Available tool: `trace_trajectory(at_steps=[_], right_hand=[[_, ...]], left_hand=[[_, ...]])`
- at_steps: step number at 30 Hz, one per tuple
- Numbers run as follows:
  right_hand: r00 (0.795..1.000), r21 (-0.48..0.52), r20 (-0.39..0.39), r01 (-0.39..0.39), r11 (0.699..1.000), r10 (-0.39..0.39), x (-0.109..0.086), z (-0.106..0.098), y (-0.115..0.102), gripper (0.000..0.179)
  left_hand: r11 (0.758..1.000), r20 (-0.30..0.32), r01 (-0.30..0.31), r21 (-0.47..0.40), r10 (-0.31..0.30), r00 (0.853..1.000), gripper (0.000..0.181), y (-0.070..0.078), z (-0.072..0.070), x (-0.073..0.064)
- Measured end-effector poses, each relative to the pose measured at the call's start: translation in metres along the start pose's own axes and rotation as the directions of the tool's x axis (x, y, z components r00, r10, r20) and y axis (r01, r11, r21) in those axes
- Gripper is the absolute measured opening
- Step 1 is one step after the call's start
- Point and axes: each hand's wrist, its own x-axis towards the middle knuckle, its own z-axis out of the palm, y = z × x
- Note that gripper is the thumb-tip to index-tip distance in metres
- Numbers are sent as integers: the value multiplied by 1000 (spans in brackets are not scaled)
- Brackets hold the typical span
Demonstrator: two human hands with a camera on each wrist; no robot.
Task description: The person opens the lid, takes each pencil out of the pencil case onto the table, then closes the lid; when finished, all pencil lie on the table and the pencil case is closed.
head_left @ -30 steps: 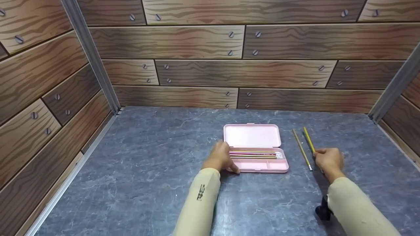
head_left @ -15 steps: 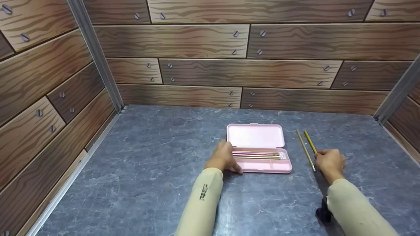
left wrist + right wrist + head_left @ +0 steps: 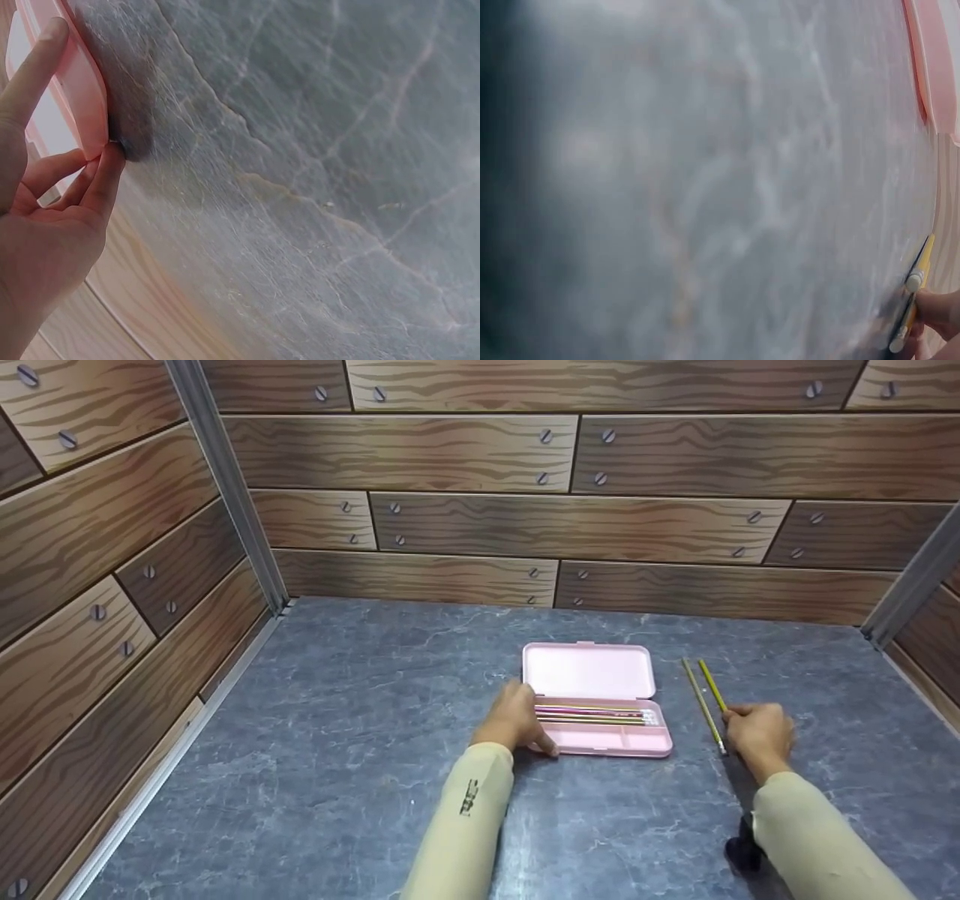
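Observation:
A pink pencil case [image 3: 607, 741] lies with its lid [image 3: 589, 671] folded back, several pencils [image 3: 592, 715] in its rear compartment. My left hand [image 3: 512, 718] grips the case's left end. In the left wrist view the thumb [image 3: 46, 52] lies along one side of the case [image 3: 82, 82], with other fingertips at its corner. To the right, my right hand [image 3: 761, 735] pinches a yellow pencil [image 3: 712, 684] near its middle; the hand hides its near part. Beside it, on the left, a second pencil [image 3: 705, 707] lies on the table, white eraser end towards me.
The grey marbled table [image 3: 360, 720] is enclosed by wood-patterned walls [image 3: 450, 457] at the back and sides. Metal posts [image 3: 225, 480] stand in the corners. A small black object [image 3: 742, 851] sits beneath my right sleeve.
The head view has shifted slightly, moving the scene rightward. Relative to the second pencil, the yellow one has come a little closer and towards me. My left hand stays on the case.

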Motion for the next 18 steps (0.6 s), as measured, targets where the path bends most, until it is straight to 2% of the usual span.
trace_trajectory(at_steps=[9,14,18], right_hand=[[1000,51,2,16,999,-16,-4,-11,-4,36],[998,69,-8,68,995,-67,-5,-15,-17,38],[988,114,33,145,983,-149,-6,-12,-28,41]], left_hand=[[1000,-2,-10,7,10,1000,80,0,1,-1],[1000,-7,-19,15,19,1000,74,0,-1,-1],[999,1,-24,28,24,1000,71,1,-1,-2]])
